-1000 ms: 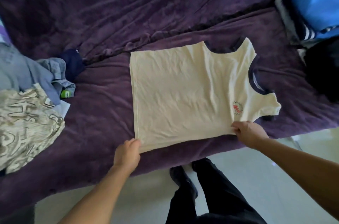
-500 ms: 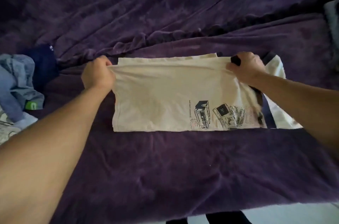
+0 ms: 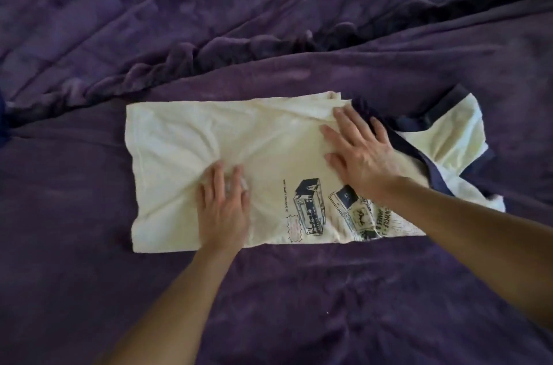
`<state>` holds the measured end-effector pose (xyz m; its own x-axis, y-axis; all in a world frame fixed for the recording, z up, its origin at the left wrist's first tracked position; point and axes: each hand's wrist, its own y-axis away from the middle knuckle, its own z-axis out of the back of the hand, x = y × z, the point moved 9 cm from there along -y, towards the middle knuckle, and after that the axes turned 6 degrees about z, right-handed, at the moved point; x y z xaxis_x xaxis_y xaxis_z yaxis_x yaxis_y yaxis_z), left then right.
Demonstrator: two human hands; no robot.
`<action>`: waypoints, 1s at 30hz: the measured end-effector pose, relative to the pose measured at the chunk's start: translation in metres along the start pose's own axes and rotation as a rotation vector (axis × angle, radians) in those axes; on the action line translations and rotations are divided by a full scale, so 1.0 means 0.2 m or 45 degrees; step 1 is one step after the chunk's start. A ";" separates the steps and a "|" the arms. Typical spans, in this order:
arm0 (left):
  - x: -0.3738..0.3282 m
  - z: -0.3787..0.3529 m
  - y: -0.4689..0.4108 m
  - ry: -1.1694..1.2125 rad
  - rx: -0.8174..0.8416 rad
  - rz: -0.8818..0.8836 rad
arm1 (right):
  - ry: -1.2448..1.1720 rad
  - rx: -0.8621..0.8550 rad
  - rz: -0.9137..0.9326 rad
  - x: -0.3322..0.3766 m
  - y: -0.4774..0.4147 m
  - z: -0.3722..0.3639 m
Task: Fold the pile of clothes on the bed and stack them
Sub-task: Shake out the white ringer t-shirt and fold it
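purple plush blanket point(image 3: 269, 299) covers bed point(image 3: 74, 290), fills your whole view. bunched ridge point(image 3: 239, 49) runs diagonally just beyond cream shirt point(image 3: 185, 149). shirt lies folded, flat on blanket. your hands: left hand point(image 3: 224, 209), right hand point(image 3: 359, 155) pressed flat on shirt, fingers straight, gripping nothing.

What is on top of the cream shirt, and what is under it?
Both hands press flat on the cream shirt: left hand mid-shirt, right hand near the navy trim. The purple blanket shows around it; whatever is beneath is covered.
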<state>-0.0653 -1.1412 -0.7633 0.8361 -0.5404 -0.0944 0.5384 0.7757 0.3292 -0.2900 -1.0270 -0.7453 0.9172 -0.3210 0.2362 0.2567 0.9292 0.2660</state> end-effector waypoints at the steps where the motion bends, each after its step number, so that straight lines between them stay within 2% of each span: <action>1: 0.02 -0.04 0.01 -0.013 0.020 0.012 | 0.015 0.012 -0.084 -0.10 0.05 -0.02; 5: 0.01 -0.08 -0.03 -0.082 0.099 -0.034 | 0.050 -0.105 -0.367 -0.45 0.26 0.08; 10: -0.06 -0.03 -0.02 -0.093 0.165 0.068 | -0.104 -0.529 -0.643 -0.70 0.65 0.41; 11: -0.10 -0.01 -0.02 -0.077 0.152 0.067 | -0.129 -0.524 -0.644 -0.69 0.73 0.42; 13: -0.25 0.02 0.01 -0.055 0.103 -0.057 | -0.193 -0.333 -0.698 -0.66 0.87 0.32; 15: -0.43 0.03 0.05 -0.021 0.076 -0.241 | -0.291 -0.117 -0.892 -0.68 1.01 0.15; 16: -0.51 0.02 0.08 -0.013 0.069 -0.318 | -0.350 -0.098 -1.043 -0.73 1.07 0.11; 18: -0.64 0.01 0.12 0.003 0.059 -0.417 | -0.420 -0.239 -1.174 -0.80 1.11 0.15; 21: -0.73 -0.03 0.15 0.032 0.087 -0.432 | -0.455 -0.541 -0.959 -0.85 1.03 0.36; 23: -0.72 -0.07 0.15 0.000 0.129 -0.399 | -0.563 -0.650 -0.862 -0.89 0.93 0.47; 26: -0.69 -0.07 0.14 0.001 0.142 -0.337 | -0.558 -0.531 -0.913 -1.07 0.79 0.47; 28: -0.71 -0.04 0.12 0.043 0.127 -0.290 | -0.595 -0.395 -1.116 -1.20 0.79 0.35; 30: -0.78 0.03 0.09 0.141 0.078 -0.306 | -0.719 -0.442 -1.324 -1.26 0.90 0.25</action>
<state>-0.1867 -1.0444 -0.7360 0.6933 -0.6650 -0.2776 0.7183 0.6066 0.3407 -0.4900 -0.7893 -0.7095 -0.0098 -0.8909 0.4540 0.9320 0.1564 0.3271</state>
